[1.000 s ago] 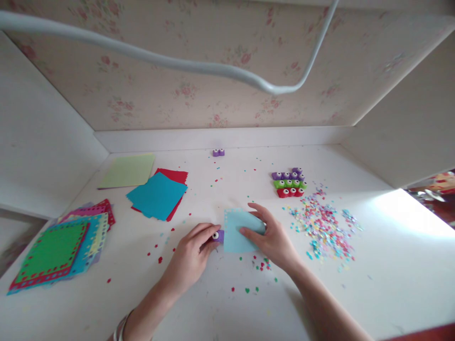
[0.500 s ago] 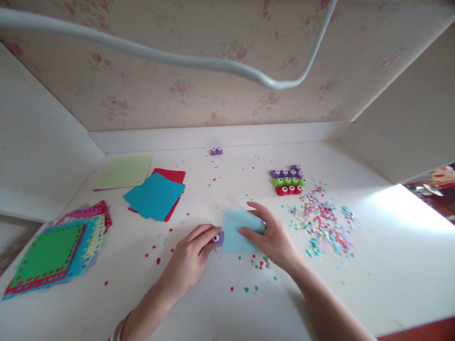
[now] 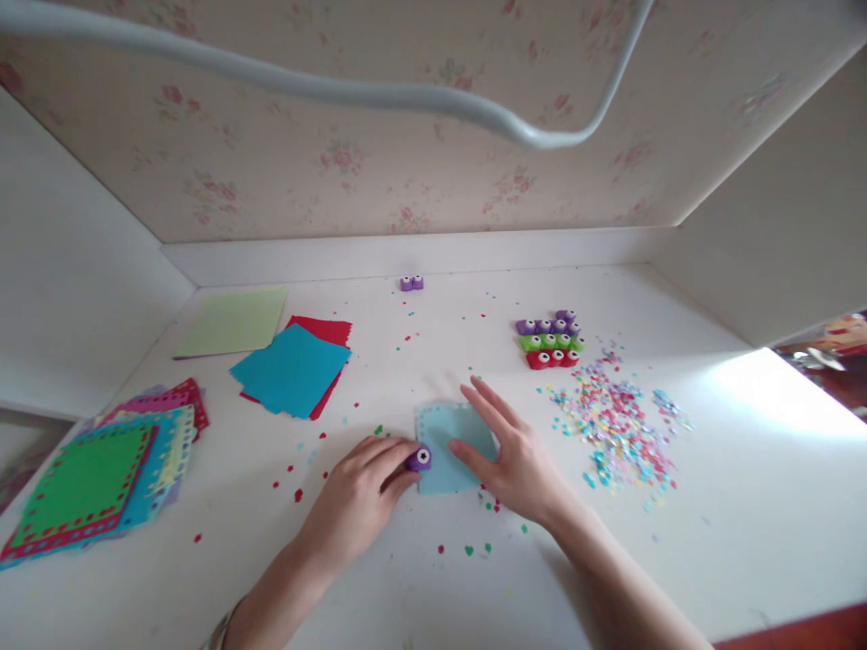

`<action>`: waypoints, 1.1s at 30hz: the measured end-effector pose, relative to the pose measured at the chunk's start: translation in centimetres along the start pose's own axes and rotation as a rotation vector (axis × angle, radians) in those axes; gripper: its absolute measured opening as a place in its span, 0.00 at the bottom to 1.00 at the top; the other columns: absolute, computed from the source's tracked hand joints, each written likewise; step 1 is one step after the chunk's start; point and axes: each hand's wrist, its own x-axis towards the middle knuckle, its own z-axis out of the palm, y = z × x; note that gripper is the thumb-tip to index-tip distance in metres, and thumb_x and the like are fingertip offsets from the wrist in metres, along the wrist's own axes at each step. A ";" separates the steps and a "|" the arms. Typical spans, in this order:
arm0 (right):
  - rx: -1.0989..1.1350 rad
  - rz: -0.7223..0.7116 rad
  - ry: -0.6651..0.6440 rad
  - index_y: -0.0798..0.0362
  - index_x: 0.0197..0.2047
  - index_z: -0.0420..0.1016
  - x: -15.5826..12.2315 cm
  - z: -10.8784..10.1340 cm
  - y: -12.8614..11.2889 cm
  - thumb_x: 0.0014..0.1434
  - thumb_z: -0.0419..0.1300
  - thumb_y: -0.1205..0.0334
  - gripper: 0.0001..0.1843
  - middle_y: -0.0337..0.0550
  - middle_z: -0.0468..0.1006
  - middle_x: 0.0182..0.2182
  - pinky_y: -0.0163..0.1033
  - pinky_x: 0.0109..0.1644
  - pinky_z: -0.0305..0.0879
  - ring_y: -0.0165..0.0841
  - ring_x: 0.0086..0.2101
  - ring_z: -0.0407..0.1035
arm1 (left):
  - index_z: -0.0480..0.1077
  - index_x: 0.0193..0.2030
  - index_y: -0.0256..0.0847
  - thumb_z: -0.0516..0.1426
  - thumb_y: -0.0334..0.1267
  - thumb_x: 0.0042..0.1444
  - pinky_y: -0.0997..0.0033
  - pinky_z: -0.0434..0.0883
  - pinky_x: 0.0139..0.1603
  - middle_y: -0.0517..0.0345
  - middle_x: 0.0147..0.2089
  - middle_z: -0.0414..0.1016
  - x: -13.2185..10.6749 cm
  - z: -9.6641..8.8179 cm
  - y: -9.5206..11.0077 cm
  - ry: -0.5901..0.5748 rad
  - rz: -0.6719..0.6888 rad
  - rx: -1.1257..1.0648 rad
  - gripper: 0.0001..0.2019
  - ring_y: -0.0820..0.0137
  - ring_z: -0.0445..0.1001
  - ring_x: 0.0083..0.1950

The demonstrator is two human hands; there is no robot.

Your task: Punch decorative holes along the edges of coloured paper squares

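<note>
Many confetti bits (image 3: pixel 618 417) surround pale-blue paper (image 3: pixel 442 471); left fingers (image 3: pixel 395 451) grip a purple punch (image 3: pixel 421 459), right fingers (image 3: pixel 498 408) splay.

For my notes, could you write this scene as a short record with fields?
Left hand: holds purple punch at light blue sheet's left edge
Right hand: open over the sheet; contact unclear
Left side: hole-edged paper stack, blue sheet on red paper, pale green sheet
Right side: confetti pile; purple, green and red punches
Back: two purple punches
</note>
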 end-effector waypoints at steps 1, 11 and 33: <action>-0.061 -0.062 -0.014 0.47 0.66 0.62 -0.1 -0.1 0.2 0.63 0.60 0.54 0.30 0.53 0.55 0.69 0.59 0.64 0.61 0.49 0.66 0.52 | 0.72 0.53 0.44 0.59 0.36 0.62 0.60 0.75 0.53 0.54 0.48 0.79 0.0 -0.1 0.1 0.000 0.008 0.005 0.12 0.63 0.77 0.50; -0.258 -0.228 -0.220 0.44 0.62 0.70 -0.1 -0.2 1.6 0.65 0.58 0.55 0.22 0.45 0.66 0.64 0.65 0.68 0.51 0.47 0.64 0.58 | 0.73 0.52 0.44 0.57 0.33 0.63 0.62 0.74 0.53 0.54 0.48 0.79 0.1 -0.9 0.6 -0.019 -0.010 0.045 0.11 0.65 0.75 0.50; -0.207 -0.204 -0.237 0.41 0.62 0.70 0.1 0.3 2.1 0.62 0.61 0.57 0.24 0.42 0.66 0.64 0.67 0.68 0.49 0.50 0.63 0.59 | 0.72 0.54 0.46 0.57 0.33 0.63 0.63 0.76 0.50 0.56 0.48 0.80 0.2 -1.2 0.2 -0.104 0.006 0.105 0.14 0.64 0.76 0.48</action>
